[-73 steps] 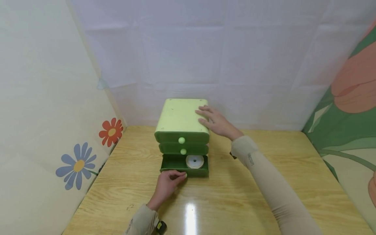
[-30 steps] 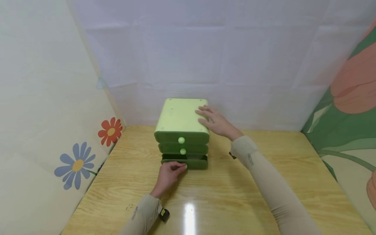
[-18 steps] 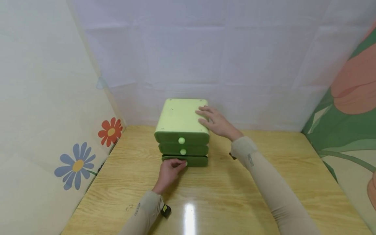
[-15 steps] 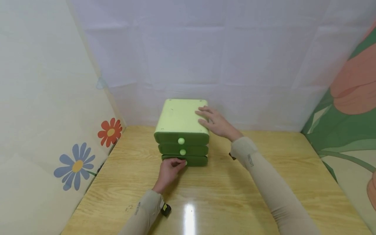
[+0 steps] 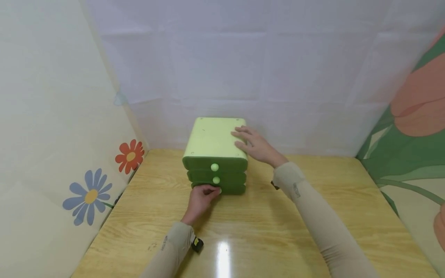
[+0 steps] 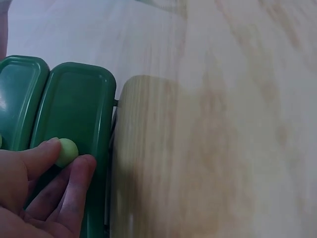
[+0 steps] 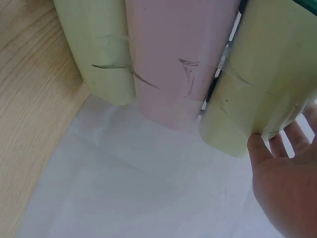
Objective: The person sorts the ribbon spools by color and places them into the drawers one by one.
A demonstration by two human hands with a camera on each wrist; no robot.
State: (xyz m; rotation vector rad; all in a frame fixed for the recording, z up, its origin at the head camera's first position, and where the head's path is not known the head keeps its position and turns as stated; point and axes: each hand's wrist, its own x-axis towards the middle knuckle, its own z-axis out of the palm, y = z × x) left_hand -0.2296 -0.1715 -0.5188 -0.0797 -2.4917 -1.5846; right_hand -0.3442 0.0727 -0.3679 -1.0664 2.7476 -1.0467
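Note:
A small green drawer cabinet [image 5: 215, 137] with a pale top stands at the back of the wooden table, its three dark green drawers stacked. My left hand [image 5: 200, 200] is at the bottom drawer [image 5: 233, 189], pinching its round light green knob [image 6: 68, 152] between thumb and fingers. That drawer now sits pushed in, level with those above, and its inside is hidden. Two more knobs show on the middle drawer [image 5: 199, 177] and top drawer [image 5: 198, 163]. My right hand [image 5: 257, 144] rests on the cabinet's top right edge with fingers spread; the right wrist view shows pale green and pink side panels [image 7: 183, 59] beside it.
A white sheet [image 5: 222, 69] hangs right behind the cabinet. Flower-printed panels [image 5: 91, 196] stand along the left and right sides of the wooden table [image 5: 285, 231]. Black wrist-worn devices [image 5: 197, 244] show beside the sleeves.
The bottom drawer, earlier pulled out with a white round spool in it, has slid back into the cabinet, hiding the spool. My left hand moved forward with its knob; my right hand stayed put.

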